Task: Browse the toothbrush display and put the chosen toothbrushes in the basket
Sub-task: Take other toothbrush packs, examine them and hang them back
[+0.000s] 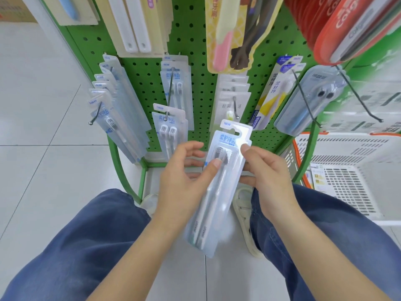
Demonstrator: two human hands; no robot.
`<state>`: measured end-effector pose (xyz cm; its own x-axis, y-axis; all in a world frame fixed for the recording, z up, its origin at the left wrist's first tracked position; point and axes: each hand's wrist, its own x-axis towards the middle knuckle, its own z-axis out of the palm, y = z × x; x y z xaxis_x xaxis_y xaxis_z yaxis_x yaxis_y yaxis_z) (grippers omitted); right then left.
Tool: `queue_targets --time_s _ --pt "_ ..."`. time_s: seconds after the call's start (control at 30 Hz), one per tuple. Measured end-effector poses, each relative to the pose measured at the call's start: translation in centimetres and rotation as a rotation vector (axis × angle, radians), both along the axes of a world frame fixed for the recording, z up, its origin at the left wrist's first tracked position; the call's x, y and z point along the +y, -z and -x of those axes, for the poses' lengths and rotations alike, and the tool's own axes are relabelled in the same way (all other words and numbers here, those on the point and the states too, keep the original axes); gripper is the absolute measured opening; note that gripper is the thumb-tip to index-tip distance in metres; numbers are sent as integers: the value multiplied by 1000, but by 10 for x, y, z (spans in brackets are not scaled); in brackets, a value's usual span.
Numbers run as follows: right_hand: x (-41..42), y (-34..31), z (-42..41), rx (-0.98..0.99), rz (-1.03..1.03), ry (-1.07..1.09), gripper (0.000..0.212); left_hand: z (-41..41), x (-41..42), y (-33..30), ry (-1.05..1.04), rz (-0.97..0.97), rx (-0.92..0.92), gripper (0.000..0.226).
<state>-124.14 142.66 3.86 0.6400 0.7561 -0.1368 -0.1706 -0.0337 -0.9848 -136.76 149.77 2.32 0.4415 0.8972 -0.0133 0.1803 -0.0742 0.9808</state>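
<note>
We hold the toothbrush pack (219,183) in both hands, left hand (184,181) and right hand (267,177) pinching its edges; it looks light, stiff and slippery, best gripped by its edges.

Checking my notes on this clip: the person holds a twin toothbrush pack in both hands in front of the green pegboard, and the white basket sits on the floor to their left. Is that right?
Not quite. The basket sits to their right, not left, as the head view shows. The rest holds: the left hand and right hand hold the twin pack in front of the green pegboard.
</note>
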Motion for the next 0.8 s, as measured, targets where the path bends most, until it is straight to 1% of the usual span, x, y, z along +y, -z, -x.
queue_targets --time_s 0.07,0.1,0.17,0.23,0.3,0.37,0.43,0.53,0.63,0.7,0.8 --pt "-1 0 3 -26 -6 -18 30 1 -1 1 -4 -129 52 21" --pt "-1 0 4 -35 -8 -21 31 2 -2 2 -1 -160 73 21" --pt "-3 1 8 -82 -5 -27 30 2 -4 2 -1 -180 111 29" --pt "-3 5 11 -160 4 -43 29 3 -4 2 3 -172 141 25" --pt "-3 7 12 -186 1 -53 28 3 -2 2 -6 -131 130 23" --pt "-3 6 11 -153 -5 -51 25 4 1 2 -9 -97 110 24" --pt "-2 3 12 -133 -10 -51 24 4 2 1 5 -84 89 29" --pt "-2 2 12 -127 -20 -46 26 5 1 0 33 -77 62 29" --pt "-2 1 11 -120 -25 -53 28 4 2 1 33 -49 46 35" --pt "-2 0 12 -115 -28 -52 28 4 2 1 26 -31 47 31" --pt "-2 4 11 -132 -10 -42 27 4 2 2 14 -57 67 23"
